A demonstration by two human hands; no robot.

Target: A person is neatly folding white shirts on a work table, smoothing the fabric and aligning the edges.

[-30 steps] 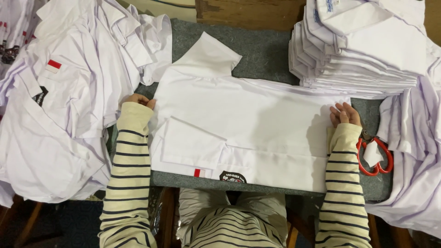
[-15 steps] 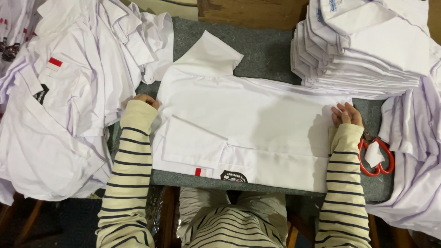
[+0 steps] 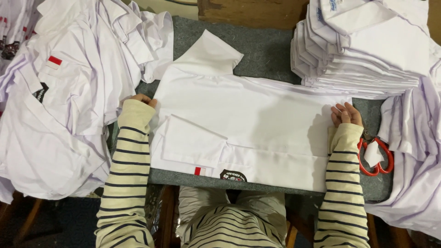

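Observation:
A white shirt (image 3: 257,124) lies partly folded across the grey table (image 3: 266,50), one sleeve sticking out at the far side and a small red patch and dark badge at the near edge. My left hand (image 3: 143,99) grips the shirt's left edge, mostly hidden by the striped cuff. On the opposite side, my right hand (image 3: 346,114) holds the right edge, fingers curled on the cloth.
A tall stack of folded white shirts (image 3: 367,46) stands at the back right. Loose white shirts (image 3: 59,105) are heaped on the left, more hang at the right. Red-handled scissors (image 3: 376,156) lie just right of my right wrist.
Both hands stay on the shirt's two edges. The left hand has shifted slightly toward me and the cloth looks a little flatter.

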